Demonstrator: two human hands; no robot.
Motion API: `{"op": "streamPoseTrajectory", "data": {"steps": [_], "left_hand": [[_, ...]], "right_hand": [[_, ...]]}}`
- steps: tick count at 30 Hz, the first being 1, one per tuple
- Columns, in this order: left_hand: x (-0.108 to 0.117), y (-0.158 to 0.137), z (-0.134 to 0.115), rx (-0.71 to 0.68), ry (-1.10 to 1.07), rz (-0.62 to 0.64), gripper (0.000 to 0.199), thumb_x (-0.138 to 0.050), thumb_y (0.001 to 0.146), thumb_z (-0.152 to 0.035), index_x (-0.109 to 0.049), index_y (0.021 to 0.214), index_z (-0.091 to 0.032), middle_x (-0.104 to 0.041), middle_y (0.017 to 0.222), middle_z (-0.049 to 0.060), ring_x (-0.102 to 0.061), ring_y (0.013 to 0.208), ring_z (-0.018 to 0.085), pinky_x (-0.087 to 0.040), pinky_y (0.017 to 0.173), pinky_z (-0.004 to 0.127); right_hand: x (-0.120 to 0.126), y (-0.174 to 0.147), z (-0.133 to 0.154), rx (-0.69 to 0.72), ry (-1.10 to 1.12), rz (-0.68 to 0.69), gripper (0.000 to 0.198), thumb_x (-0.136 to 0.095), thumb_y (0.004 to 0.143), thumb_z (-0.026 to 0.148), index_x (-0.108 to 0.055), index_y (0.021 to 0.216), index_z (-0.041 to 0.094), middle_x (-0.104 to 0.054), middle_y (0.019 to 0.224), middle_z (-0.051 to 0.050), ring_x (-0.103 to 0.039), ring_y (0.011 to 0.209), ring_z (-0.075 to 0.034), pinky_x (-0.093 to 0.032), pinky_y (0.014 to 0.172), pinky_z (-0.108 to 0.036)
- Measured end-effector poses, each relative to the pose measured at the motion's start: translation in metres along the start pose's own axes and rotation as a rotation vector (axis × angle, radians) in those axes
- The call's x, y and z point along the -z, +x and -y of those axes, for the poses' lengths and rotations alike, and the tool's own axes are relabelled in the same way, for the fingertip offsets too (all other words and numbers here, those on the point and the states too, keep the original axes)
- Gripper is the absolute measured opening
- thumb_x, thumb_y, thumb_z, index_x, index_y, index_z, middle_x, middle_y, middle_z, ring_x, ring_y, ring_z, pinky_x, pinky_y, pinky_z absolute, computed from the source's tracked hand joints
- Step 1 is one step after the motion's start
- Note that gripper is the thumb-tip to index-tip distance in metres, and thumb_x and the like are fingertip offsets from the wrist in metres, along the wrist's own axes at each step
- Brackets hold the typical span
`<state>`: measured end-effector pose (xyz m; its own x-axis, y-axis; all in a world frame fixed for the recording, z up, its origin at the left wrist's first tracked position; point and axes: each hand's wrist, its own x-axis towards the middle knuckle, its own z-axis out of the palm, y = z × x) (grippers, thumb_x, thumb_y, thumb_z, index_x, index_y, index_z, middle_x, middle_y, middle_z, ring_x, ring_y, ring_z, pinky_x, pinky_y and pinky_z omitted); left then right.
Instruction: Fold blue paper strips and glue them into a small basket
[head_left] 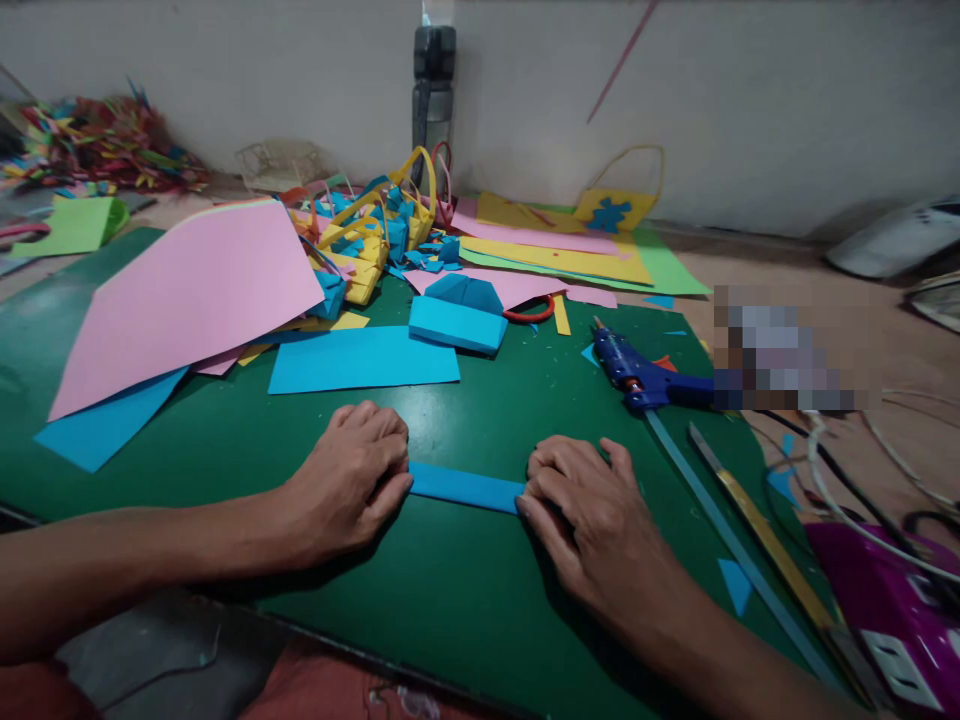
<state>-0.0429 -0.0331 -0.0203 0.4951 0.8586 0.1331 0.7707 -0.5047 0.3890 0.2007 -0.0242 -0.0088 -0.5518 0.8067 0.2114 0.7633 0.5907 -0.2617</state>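
A narrow folded strip of blue paper [465, 487] lies on the green board between my hands. My left hand [364, 470] is closed on its left end, thumb and curled fingers pressed together there. At the other end, my right hand [589, 500] pinches the strip, with one finger raised. Both strip ends are hidden under the fingers. Just beyond my hands is a flat blue paper sheet [360, 362], and a folded blue paper piece [457, 325] rests on its right corner.
On the right lie a blue glue gun [637, 370] with a long glue stick, a yellow cutter knife [772, 540] and a purple power strip [885, 610] among cords. Pink paper [195, 295] covers the left. Small paper baskets [364, 255] and red-handled scissors [536, 308] sit behind.
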Motion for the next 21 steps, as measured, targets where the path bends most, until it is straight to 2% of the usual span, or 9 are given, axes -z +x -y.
{"op": "streamPoseTrajectory", "data": {"steps": [8,21], "left_hand": [[-0.0031,-0.0001,0.0004,-0.031,0.05,-0.025,0.009,-0.045,0.084,-0.017,-0.047,0.075,-0.017,-0.052,0.086,0.005,-0.04,0.08,0.019,-0.032,0.072,0.037],[-0.002,0.0,-0.0004,-0.054,0.066,-0.038,0.015,-0.043,0.086,-0.019,-0.047,0.073,-0.017,-0.053,0.084,0.005,-0.041,0.079,0.019,-0.032,0.071,0.036]], "right_hand": [[0.0007,0.0005,-0.0008,0.009,-0.008,0.01,0.02,-0.043,0.084,0.018,-0.05,0.066,0.02,-0.057,0.081,-0.005,-0.052,0.08,-0.02,-0.029,0.08,-0.04],[0.0058,0.0015,0.0039,-0.012,-0.012,0.085,0.021,-0.042,0.087,0.018,-0.05,0.068,0.019,-0.056,0.083,-0.006,-0.049,0.082,-0.02,-0.03,0.078,-0.038]]}}
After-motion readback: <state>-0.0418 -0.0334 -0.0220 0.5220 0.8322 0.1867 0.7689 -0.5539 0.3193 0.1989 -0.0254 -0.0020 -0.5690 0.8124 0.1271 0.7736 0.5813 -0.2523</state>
